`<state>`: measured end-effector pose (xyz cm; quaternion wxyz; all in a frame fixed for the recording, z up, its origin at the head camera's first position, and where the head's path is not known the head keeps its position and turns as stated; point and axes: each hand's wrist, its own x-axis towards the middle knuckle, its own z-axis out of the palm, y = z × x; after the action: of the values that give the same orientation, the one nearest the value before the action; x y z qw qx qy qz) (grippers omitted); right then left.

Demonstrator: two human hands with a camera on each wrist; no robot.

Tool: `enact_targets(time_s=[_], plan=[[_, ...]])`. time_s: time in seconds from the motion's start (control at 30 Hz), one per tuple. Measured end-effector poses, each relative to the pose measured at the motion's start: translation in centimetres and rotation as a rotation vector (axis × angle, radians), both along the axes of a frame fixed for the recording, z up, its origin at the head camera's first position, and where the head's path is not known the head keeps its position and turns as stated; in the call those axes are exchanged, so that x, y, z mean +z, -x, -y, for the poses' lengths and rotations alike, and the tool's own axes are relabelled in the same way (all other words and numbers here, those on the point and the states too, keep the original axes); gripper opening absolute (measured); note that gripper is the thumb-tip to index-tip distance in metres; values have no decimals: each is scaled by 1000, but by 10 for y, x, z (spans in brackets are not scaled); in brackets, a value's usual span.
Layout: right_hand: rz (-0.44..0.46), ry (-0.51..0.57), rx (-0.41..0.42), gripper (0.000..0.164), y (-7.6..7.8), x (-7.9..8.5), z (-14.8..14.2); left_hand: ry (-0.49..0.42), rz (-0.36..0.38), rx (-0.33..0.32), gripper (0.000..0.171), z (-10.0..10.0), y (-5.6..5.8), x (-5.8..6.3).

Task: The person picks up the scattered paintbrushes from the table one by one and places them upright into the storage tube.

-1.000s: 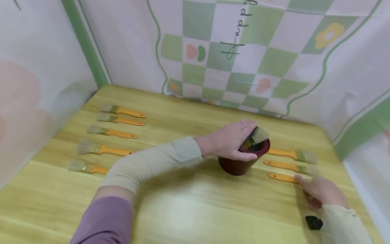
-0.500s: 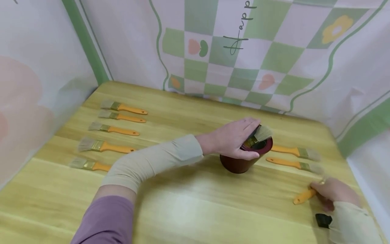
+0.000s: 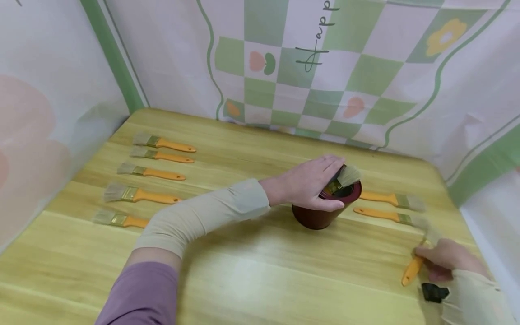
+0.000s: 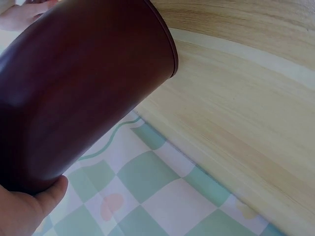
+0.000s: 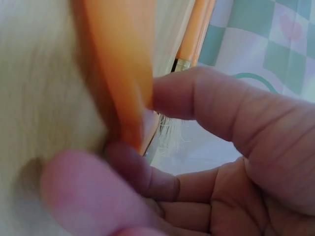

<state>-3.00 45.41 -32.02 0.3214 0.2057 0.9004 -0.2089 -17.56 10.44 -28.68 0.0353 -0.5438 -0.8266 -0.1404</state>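
- So our right hand point(image 3: 452, 258) has a paintbrush point(image 3: 412, 271) pinched by its orange handle, out by the right side of the wooden table point(image 3: 264, 289).
- Our left hand point(image 3: 310, 185) is curled round the top of a dark red pot point(image 3: 317, 219), thumb on the near side.
- We've got another brush point(image 3: 348, 176) poking bristles-up out of that pot.
- Two brushes point(image 3: 379, 214) lie right of it, five more point(image 3: 162, 174) over on the left.
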Motion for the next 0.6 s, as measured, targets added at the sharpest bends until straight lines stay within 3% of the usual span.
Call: enact_targets(time_s=[0.23,0.4,0.6], plan=[[-73,45,-137,44,-8,-1,-5,2,-4,10,96,1,0,-2],[-100,113,-179,48,-10,2,-11,17,1,14,96,1,0,-2],[-108,252,-75,56,-2,23,-10,-24,29,6,97,5,0,-4]])
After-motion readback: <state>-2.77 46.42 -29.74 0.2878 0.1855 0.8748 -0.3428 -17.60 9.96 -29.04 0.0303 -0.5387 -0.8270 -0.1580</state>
